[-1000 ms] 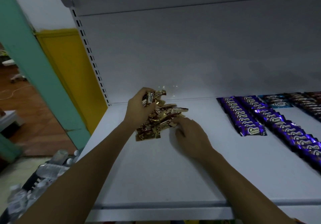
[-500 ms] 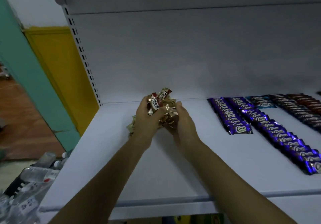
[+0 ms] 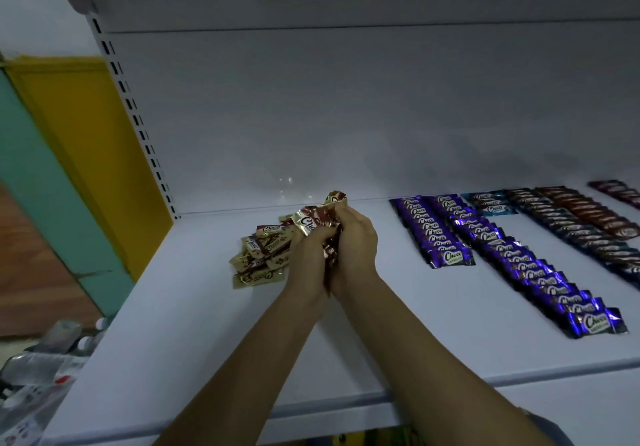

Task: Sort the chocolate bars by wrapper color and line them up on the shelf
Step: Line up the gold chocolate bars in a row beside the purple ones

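Note:
My left hand [image 3: 309, 258] and my right hand [image 3: 356, 245] are cupped together around a bunch of gold-wrapped chocolate bars [image 3: 317, 219], held just above the white shelf [image 3: 242, 341]. The bars' ends stick out over my fingers. A loose pile of gold bars [image 3: 259, 255] lies on the shelf just left of my hands. To the right, purple bars [image 3: 436, 234] lie in two overlapping rows, the longer row [image 3: 540, 272] running toward the front edge. A short blue row [image 3: 491, 203] sits at the back, and dark brown rows [image 3: 585, 220] run further right.
The shelf's white back panel [image 3: 346, 116] rises behind, with a slotted upright [image 3: 138, 123] at the left. Beyond the shelf's left edge stand a yellow and teal wall [image 3: 69, 168], and plastic bottles [image 3: 41, 359] lie on the floor below.
My right hand came off the shelf and joined the left around the gold bars. Some bars were left behind in a pile to the left of my hands.

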